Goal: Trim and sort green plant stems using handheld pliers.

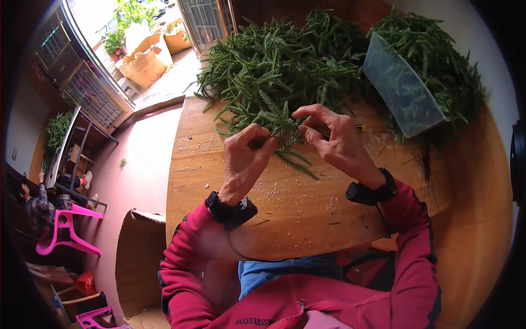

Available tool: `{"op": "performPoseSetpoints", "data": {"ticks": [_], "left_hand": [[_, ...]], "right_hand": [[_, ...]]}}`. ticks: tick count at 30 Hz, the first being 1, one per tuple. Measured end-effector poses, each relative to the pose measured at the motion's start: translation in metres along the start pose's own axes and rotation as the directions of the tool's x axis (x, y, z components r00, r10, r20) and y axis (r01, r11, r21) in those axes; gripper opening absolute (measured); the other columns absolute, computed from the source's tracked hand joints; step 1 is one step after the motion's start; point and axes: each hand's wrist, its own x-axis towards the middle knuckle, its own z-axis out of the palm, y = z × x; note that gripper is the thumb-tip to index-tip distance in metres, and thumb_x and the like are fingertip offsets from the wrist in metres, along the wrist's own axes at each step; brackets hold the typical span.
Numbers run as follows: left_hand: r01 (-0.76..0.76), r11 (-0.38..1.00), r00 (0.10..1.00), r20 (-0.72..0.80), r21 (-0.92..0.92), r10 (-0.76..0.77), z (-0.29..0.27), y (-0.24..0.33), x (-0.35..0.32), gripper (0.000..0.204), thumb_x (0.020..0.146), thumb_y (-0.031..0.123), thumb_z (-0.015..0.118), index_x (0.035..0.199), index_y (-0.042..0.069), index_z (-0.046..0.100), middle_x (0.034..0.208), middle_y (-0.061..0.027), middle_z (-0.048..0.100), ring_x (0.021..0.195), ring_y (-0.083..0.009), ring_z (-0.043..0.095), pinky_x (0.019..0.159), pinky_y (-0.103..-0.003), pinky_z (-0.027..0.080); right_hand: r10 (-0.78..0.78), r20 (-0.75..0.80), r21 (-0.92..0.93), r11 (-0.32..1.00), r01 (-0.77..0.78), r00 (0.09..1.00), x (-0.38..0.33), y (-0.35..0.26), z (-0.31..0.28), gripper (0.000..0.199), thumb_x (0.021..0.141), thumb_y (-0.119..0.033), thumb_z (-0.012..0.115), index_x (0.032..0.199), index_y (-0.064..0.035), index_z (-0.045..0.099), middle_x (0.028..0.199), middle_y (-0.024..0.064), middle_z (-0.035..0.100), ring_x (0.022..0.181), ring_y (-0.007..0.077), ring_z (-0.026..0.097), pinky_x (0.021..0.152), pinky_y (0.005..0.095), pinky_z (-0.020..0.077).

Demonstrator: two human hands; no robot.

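Apparently one sprig (296, 162) is being worked by itself, lying at twelve o'clock from the person, between the hands and just short of the green pile (263, 60) on the table (219, 181); the left hand (244, 156) curls into a near pinch beside it, its grip impossible to confirm, while the right hand (342, 137) holds thumb and forefinger narrowly apart at the sprig's one o'clock; the next move likely calls for a light, steady fingertip hold
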Motion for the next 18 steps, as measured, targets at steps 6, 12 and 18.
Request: {"op": "performPoseSetpoints", "data": {"ticks": [6,12,18], "left_hand": [[-0.036,0.999,0.999,-0.022,-0.02,0.035,-0.003,0.001,0.001,0.012,0.078,0.0,0.07,0.088,0.001,0.064,0.076,-0.0012,0.059,0.064,-0.0051,0.053,0.057,-0.022,0.042],[-0.077,0.996,0.996,-0.047,-0.037,0.075,0.004,0.018,0.0,0.023,0.079,-0.002,0.069,0.101,0.002,0.067,0.096,-0.0049,0.059,0.072,-0.0089,0.058,0.065,-0.023,0.046],[-0.33,0.939,0.941,0.115,0.1,0.318,0.007,0.008,-0.002,0.027,0.079,-0.004,0.068,0.104,0.001,0.065,0.096,-0.0064,0.06,0.077,-0.0114,0.06,0.072,-0.025,0.049]], "right_hand": [[0.112,0.168,-0.016,0.994,-0.111,0.979,-0.002,0.002,-0.002,0.018,0.089,0.001,0.059,0.107,0.0015,0.061,0.079,0.0043,0.065,0.076,0.0059,0.058,0.066,0.0225,0.0474],[0.138,0.056,-0.062,0.989,-0.135,0.989,-0.004,0.003,-0.004,0.008,0.089,-0.003,0.062,0.093,0.0032,0.065,0.074,0.0009,0.063,0.07,0.004,0.055,0.062,0.0208,0.0455],[0.081,0.012,0.041,0.996,-0.081,0.997,-0.001,0.008,0.0,0.012,0.091,-0.01,0.064,0.09,0.0009,0.067,0.065,-0.0039,0.057,0.059,0.0007,0.047,0.052,0.0203,0.0379]]}}
